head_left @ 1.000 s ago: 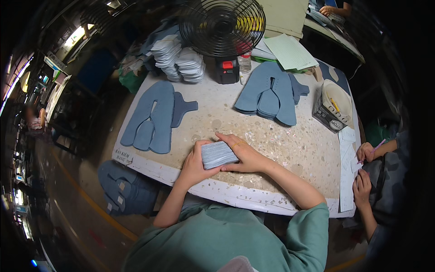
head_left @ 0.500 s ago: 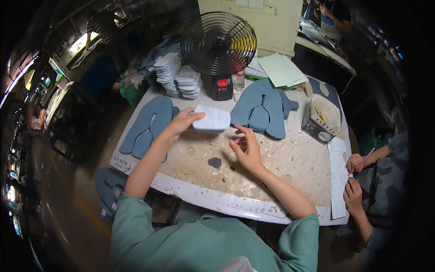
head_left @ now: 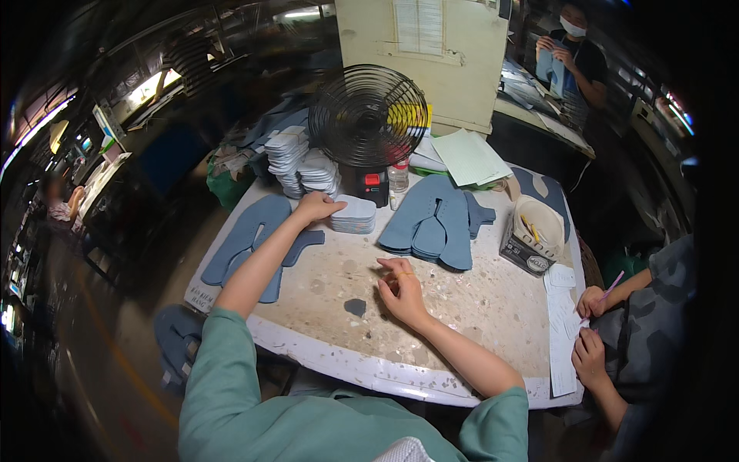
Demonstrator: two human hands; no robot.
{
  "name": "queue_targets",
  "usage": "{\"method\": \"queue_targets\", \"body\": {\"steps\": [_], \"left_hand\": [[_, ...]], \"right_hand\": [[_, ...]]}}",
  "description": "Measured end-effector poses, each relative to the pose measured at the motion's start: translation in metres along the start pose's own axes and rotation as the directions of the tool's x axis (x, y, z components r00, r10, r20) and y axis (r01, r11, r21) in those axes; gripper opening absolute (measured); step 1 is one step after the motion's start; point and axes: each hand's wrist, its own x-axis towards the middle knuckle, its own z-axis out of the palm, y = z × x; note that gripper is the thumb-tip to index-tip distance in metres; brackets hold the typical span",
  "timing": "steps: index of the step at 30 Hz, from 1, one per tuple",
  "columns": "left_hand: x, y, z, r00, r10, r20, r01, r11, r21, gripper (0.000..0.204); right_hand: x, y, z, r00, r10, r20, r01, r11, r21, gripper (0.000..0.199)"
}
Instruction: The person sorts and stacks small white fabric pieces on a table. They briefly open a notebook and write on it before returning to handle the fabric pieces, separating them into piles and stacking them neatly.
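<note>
My left hand (head_left: 317, 206) reaches far across the speckled table (head_left: 477, 300) and rests against a short stack of pale grey-blue cut pieces (head_left: 354, 215) set down in front of the black fan (head_left: 368, 117). Its fingers touch the stack's left edge; whether they grip it cannot be told. My right hand (head_left: 400, 290) lies on the table nearer to me, fingers loosely curled, holding nothing. A small dark patch (head_left: 355, 307) sits on the tabletop just left of that hand.
Large blue shoe-upper pieces lie left (head_left: 254, 242) and right (head_left: 435, 223) on the table. Taller white stacks (head_left: 302, 163) stand behind. A box of tools (head_left: 533, 231), green papers (head_left: 469, 156) and a small bottle (head_left: 398, 179) are at the back. Another person's hands (head_left: 591, 302) write at the right.
My left hand carried the small stack from in front of me to the far side and set it down by the fan. My right hand let go and stayed near the table's middle.
</note>
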Motion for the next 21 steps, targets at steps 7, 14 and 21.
{"method": "queue_targets", "body": {"steps": [7,14,21], "left_hand": [[-0.041,0.006,-0.068,0.684,0.29,-0.669,-0.334,0.94,0.066,0.031],[0.016,-0.025,-0.101,0.63,0.346,-0.695,-0.384,0.917,0.109,0.074],[0.04,-0.045,-0.101,0.532,0.326,-0.782,-0.476,0.879,0.043,0.059]], "right_hand": [[0.001,0.002,0.002,1.0,0.014,0.008,-0.014,0.999,0.034,0.031],[0.002,0.005,0.001,1.0,0.011,-0.005,-0.011,1.0,-0.009,0.03],[0.003,0.009,-0.002,0.999,0.008,-0.034,-0.01,0.998,-0.064,0.025]]}}
